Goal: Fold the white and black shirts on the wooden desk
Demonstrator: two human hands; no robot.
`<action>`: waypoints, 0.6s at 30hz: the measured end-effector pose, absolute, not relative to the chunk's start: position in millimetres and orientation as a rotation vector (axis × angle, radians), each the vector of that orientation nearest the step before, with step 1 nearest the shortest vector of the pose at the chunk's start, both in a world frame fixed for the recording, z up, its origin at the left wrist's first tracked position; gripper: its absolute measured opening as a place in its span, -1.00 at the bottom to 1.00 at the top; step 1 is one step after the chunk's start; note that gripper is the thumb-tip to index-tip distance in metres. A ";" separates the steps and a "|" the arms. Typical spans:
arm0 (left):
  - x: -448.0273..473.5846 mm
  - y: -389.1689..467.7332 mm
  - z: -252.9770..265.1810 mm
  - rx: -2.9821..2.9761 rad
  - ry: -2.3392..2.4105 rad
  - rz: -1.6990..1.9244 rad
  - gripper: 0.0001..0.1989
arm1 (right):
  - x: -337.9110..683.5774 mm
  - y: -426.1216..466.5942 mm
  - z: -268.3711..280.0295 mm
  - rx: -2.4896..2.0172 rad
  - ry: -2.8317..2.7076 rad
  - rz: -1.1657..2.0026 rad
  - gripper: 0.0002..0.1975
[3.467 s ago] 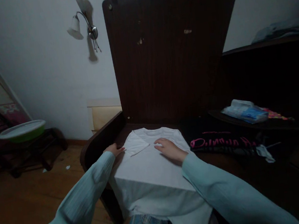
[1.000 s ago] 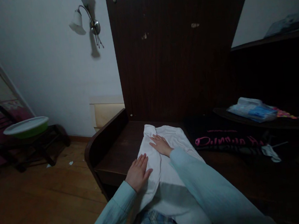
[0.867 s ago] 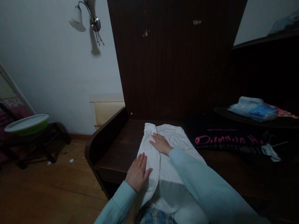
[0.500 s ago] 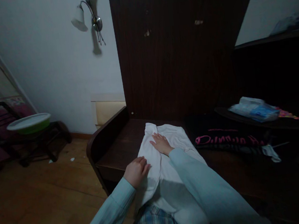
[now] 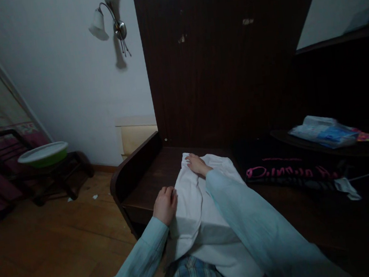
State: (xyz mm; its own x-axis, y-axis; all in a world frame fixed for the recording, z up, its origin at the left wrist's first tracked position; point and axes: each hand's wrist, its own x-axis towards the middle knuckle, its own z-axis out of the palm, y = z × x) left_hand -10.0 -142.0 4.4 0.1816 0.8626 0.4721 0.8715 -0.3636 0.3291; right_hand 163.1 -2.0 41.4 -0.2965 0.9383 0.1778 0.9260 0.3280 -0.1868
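Observation:
A white garment [image 5: 191, 195], partly folded over along its left side, lies on the dark wooden desk [image 5: 143, 185] and hangs over its front edge toward my lap. My right hand [image 5: 198, 165] rests palm down on the cloth near its far end, fingers stretched out. At the cloth's left edge is my left hand [image 5: 165, 205], its fingers loosely bent and touching the fabric, not visibly gripping it. Both forearms are in light blue sleeves.
On the right lie a folded black cloth with pink lettering [image 5: 284, 171] and a blue-and-white plastic packet [image 5: 326, 131]. A green basin [image 5: 45, 156] stands on a dark chair [image 5: 56, 171] at left. A lamp [image 5: 98, 26] hangs on the wall.
My right hand has slid farther away over the cloth, toward its far end. The left hand has shifted slightly outward to the cloth's left edge. The view has turned a little left.

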 end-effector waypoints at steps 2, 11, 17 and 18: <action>-12.5 -143.8 6.2 -2.426 -1.829 -0.894 -0.85 | 157.9 1.4 36.1 -1.678 -2.374 0.116 -0.65; -19.3 -157.6 14.1 -2.532 -1.888 -1.035 -0.88 | 148.2 -3.6 24.3 -1.794 -2.276 0.191 -0.58; -18.9 -155.1 23.9 -2.502 -1.873 -0.729 -0.84 | 152.1 1.3 38.0 -1.693 -2.299 0.299 -0.54; -17.3 -153.8 26.2 -2.499 -1.833 -0.719 -0.83 | 154.4 0.3 42.0 -1.665 -2.301 0.300 -0.53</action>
State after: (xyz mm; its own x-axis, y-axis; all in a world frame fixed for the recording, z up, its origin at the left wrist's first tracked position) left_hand -17.3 -153.8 26.2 0.2343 0.9139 0.3314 0.8957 -0.3354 0.2918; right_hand 154.4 0.3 42.0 -0.2937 0.9500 0.1065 0.8908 0.3124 -0.3301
